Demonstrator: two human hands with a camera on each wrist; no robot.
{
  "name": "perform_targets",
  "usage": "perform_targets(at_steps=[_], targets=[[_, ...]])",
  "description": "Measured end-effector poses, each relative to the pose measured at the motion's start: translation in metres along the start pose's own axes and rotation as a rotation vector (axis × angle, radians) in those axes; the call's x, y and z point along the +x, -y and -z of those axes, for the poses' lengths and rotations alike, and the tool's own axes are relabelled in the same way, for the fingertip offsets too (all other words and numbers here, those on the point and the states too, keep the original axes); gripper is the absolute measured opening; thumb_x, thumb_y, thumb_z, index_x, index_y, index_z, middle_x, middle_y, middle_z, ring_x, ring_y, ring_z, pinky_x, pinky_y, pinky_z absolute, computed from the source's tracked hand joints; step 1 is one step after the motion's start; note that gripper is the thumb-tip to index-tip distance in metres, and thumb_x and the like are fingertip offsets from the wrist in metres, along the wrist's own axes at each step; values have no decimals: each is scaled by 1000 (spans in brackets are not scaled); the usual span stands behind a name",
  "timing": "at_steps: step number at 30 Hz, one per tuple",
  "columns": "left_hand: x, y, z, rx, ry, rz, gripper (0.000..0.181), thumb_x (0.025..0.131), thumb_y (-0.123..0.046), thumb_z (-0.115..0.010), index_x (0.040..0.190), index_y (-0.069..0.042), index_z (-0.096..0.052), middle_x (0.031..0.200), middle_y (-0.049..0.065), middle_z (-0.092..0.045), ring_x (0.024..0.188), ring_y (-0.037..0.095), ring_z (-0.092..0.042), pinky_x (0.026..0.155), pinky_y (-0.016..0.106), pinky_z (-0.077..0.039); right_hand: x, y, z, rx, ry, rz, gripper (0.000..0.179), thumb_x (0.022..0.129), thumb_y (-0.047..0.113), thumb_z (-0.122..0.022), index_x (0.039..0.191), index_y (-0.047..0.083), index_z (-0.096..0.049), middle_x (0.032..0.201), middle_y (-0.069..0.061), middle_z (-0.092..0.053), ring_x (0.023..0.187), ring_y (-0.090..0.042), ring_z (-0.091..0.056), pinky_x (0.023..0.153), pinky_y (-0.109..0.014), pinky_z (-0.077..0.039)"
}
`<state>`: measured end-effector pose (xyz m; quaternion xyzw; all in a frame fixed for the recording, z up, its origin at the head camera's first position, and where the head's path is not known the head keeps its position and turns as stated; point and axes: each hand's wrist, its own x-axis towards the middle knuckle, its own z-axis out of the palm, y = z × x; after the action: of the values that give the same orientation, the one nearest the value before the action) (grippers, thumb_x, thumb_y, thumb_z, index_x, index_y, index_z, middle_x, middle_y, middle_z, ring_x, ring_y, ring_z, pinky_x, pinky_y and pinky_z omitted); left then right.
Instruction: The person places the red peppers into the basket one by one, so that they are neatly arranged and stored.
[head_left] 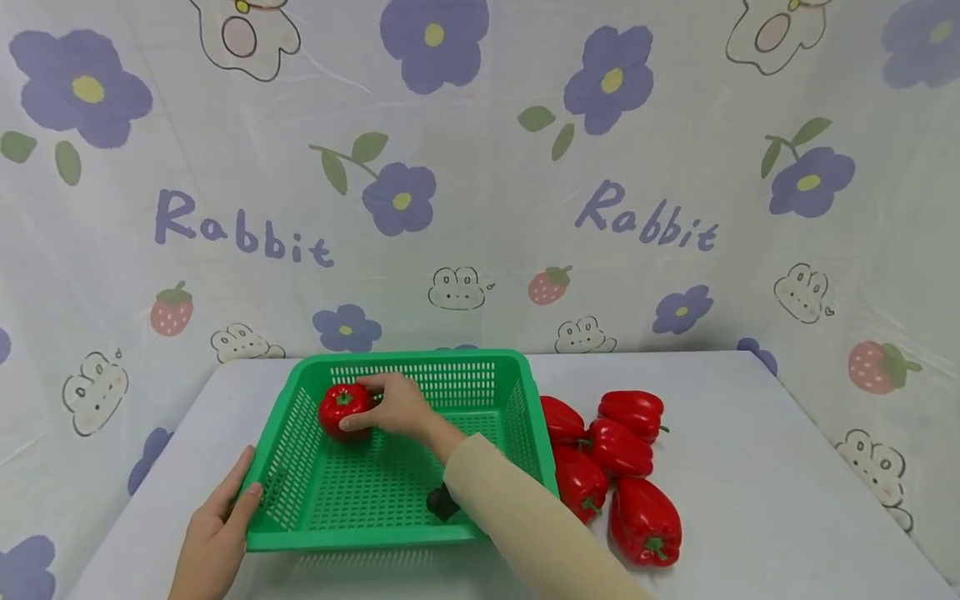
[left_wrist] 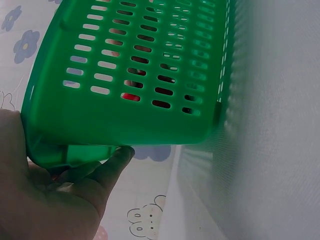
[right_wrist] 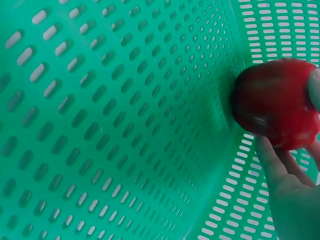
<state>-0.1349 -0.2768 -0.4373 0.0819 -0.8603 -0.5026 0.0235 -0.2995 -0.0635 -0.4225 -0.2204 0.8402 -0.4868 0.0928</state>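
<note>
A green plastic basket (head_left: 375, 540) with slotted walls stands on the white table. My left hand (head_left: 217, 529) grips its rim near the front left corner, thumb on one side and fingers on the other; the left wrist view shows the hand (left_wrist: 60, 200) at the rim from outside. Inside the basket, toward the back left corner, my right hand (head_left: 401, 408) holds a red bell pepper (head_left: 337, 421), its green stem facing up. In the right wrist view, the pepper (right_wrist: 272, 102) is close over the slotted floor, with fingers and thumb around its side.
Several more red bell peppers (head_left: 622, 448) lie in a group on the table just right of the basket. One pepper (head_left: 647, 523) sits nearest the front. A printed cloth (head_left: 480, 217) with flowers and rabbits hangs behind the table (head_left: 787, 500).
</note>
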Motion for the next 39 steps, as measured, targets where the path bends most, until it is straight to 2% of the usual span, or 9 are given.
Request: perform_targets(at_steps=[5, 12, 14, 20, 26, 27, 30, 33, 39], targets=[[0, 0, 1, 3, 2, 12, 67, 104, -51, -39, 158, -20, -16, 160, 10, -18, 142, 34, -23, 85, 3, -33, 0, 0, 0, -1, 8, 18, 64, 80, 23, -86, 137, 9, -61, 108, 2, -67, 99, -15, -58, 72, -24, -51], [-2, 0, 3, 17, -1, 26, 67, 103, -52, -40, 158, -22, -16, 159, 9, -19, 142, 34, -22, 86, 3, -31, 1, 0, -2, 1, 21, 11, 64, 80, 23, -85, 137, 10, -60, 112, 0, -66, 102, -13, -57, 76, -24, -50], [-4, 0, 3, 29, -6, 38, 67, 103, -54, -39, 158, -22, -17, 159, 9, -20, 142, 34, -23, 78, 0, -29, 0, 0, -3, 23, 40, 10, 65, 80, 18, -85, 138, 10, -59, 114, -1, -65, 103, -13, -57, 76, -24, -50], [-4, -3, 0, 31, -27, 34, 67, 103, -52, -40, 158, -21, -19, 158, 9, -22, 142, 34, -25, 85, 4, -31, -1, 0, -1, 10, 65, 15, 68, 79, 10, -83, 141, 10, -56, 121, -5, -63, 109, -18, -57, 78, -25, -51], [-3, -4, -1, 32, -20, 36, 66, 103, -52, -40, 158, -22, -18, 159, 8, -21, 142, 33, -23, 103, 22, -33, -1, 1, 1, -28, 38, -5, 69, 79, 18, -86, 141, 11, -56, 125, -5, -62, 115, -19, -56, 82, -27, -51], [-3, -5, 0, 32, -13, 39, 66, 103, -52, -39, 158, -22, -18, 159, 8, -21, 143, 33, -22, 102, 21, -33, -1, 1, 1, -30, 35, -9, 69, 79, 19, -87, 141, 11, -57, 125, -5, -63, 115, -19, -56, 82, -28, -51], [-2, -4, 0, 27, 8, 57, 66, 104, -52, -38, 158, -23, -15, 159, 8, -19, 143, 33, -22, 85, 3, -30, -1, 1, 3, -44, 34, -17, 70, 77, 23, -88, 140, 12, -58, 125, -3, -63, 115, -18, -57, 83, -28, -50], [-1, -4, -1, 6, 19, 79, 65, 104, -51, -37, 158, -23, -13, 160, 7, -17, 143, 33, -21, 79, 0, -29, -1, 1, 4, -60, 38, -29, 72, 76, 27, -89, 140, 13, -58, 125, -2, -63, 116, -17, -56, 84, -28, -50], [-2, -2, -2, -3, 12, 76, 67, 104, -52, -37, 158, -22, -13, 159, 9, -16, 143, 34, -20, 79, -1, -28, -3, 6, 11, -54, 43, -55, 74, 76, 32, -88, 141, 14, -57, 127, -7, -61, 118, -21, -54, 85, -31, -50]])
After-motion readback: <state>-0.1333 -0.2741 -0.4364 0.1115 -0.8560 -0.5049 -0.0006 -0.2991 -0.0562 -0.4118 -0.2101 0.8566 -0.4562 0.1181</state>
